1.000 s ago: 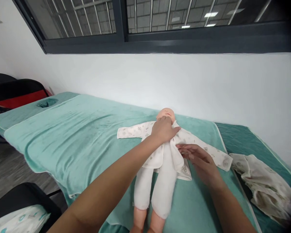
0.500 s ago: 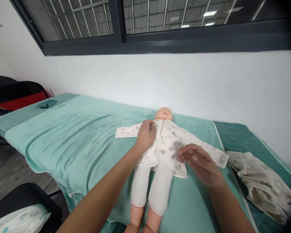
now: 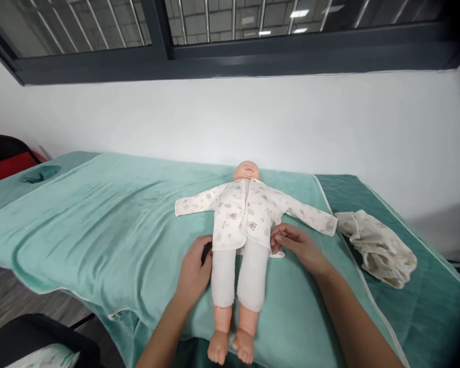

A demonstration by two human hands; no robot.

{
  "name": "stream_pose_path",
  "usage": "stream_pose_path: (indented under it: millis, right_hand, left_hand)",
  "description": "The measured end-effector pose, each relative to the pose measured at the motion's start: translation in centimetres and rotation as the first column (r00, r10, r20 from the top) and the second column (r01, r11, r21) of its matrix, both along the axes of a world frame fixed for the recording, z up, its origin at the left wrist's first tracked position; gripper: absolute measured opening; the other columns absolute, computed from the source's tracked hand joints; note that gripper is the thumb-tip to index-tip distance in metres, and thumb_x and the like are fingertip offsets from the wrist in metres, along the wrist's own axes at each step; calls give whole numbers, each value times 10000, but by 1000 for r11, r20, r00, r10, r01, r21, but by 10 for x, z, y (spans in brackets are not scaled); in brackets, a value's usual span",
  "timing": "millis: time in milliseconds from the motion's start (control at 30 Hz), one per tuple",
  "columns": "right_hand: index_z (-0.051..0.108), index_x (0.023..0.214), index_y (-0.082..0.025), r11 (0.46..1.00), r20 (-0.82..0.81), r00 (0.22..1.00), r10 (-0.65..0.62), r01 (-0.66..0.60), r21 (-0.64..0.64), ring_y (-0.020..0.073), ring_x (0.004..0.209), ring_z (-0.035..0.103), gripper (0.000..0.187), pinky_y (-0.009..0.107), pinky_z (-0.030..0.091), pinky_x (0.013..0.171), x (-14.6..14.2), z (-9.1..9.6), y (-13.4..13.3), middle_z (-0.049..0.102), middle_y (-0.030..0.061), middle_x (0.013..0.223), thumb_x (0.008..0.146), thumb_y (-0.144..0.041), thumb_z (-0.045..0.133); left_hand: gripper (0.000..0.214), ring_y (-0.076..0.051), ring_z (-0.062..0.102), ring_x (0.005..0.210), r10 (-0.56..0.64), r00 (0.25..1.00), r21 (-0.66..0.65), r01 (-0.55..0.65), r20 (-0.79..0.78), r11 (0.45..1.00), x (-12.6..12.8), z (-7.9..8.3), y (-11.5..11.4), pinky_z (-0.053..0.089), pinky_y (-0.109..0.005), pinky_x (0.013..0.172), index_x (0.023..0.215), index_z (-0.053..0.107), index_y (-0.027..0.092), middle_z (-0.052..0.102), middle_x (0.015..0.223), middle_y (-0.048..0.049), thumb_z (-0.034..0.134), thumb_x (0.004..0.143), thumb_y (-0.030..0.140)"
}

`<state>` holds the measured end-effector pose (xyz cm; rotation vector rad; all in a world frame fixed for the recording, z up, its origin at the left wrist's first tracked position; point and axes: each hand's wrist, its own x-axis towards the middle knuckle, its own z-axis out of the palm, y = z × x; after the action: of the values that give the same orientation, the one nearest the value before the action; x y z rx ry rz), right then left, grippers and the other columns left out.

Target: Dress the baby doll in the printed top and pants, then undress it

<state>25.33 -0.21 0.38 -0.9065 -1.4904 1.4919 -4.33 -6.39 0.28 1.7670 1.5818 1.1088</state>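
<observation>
Doll (image 3: 247,171) torso hidden under jacket (image 3: 229,217) — its print (image 3: 252,225) too small to tell. Left hand (image 3: 194,268) grip unclear, right hand (image 3: 297,248) too. Lower-left chair (image 3: 59,332), window (image 3: 99,66) — edge-cut.

White jacket (image 3: 233,214) with small scattered prints, mint-green blanket (image 3: 118,214)
The far wall (image 3: 245,120) is plain white, the window frame (image 3: 253,60) dark grey.

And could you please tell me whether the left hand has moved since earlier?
Yes: relative to the white wall, the left hand has moved away, from the chest of the doll down beside the jacket hem.
</observation>
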Motion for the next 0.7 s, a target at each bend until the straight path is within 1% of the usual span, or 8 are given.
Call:
stream_pose_path:
  millis: [67,133,233,333,400,467,567,700]
  right_hand:
    - [640,938,-203,996,65,994,-87,85,41,160,719,619,210,312,495,712,-1,-3,-14,657,20,801,916,-410,617]
    - [631,982,-220,968,163,960,-227,203,149,175,829,620,175,321,487,779,-5,-7,-29,659,27,892,915,-380,614]
    - [603,1083,-244,874,314,850,-423,291,388,208,1022,589,205,349,458,889,-12,-14,-44,638,48,1097,888,-304,624]
    - [588,1120,-240,788,405,729,-552,297,539,230,1046,576,264,363,458,888,-20,-20,-49,617,66,1141,858,-264,616]
    - [593,1086,-232,767,459,658,-597,300,568,236,1010,580,241,361,462,846,-24,-21,-48,621,65,1088,846,-253,606]
    - [600,1030,-228,764,503,608,-614,300,571,232,949,582,182,353,453,796,-27,-20,-45,623,54,1004,850,-249,587]
    - [594,957,-220,758,489,605,-628,335,559,202,807,564,105,331,432,720,-27,-19,-45,609,32,881,882,-274,545]
    - [552,877,-217,727,414,609,-677,463,507,167,660,512,109,300,399,631,-23,-19,-50,578,-5,746,887,-325,553]
  left_hand:
    - [342,-220,586,1131,-5,999,1,5,-41,1000,-1,-6,-2,451,-403,993,1250,554,259,628,1267,-63,466,923,211]
    - [380,-229,573,1165,-14,998,8,15,-65,1000,-3,-10,-2,442,-415,1011,1284,525,268,616,1288,-63,491,909,214]
    - [453,-232,553,1195,-46,992,38,51,-115,998,-5,-13,-1,419,-424,1034,1333,479,279,596,1320,-59,536,888,219]
    - [496,-237,562,1164,-43,982,72,57,-184,996,-2,-11,1,418,-426,1009,1343,458,267,604,1294,-67,563,862,206]
    - [444,-248,574,1123,-8,972,85,29,-236,996,3,-9,3,421,-433,973,1286,490,241,624,1235,-75,567,850,203]
    - [285,-258,580,1073,33,954,93,-6,-298,996,8,-7,5,416,-440,935,1135,548,216,644,1154,-74,552,851,201]
    - [59,-255,575,1016,51,932,124,-7,-358,992,12,-6,5,405,-429,888,910,547,212,651,1064,-65,501,876,195]
    - [156,-222,567,921,77,966,177,-33,-246,984,8,-10,-2,418,-370,822,773,465,222,630,945,-46,438,926,214]
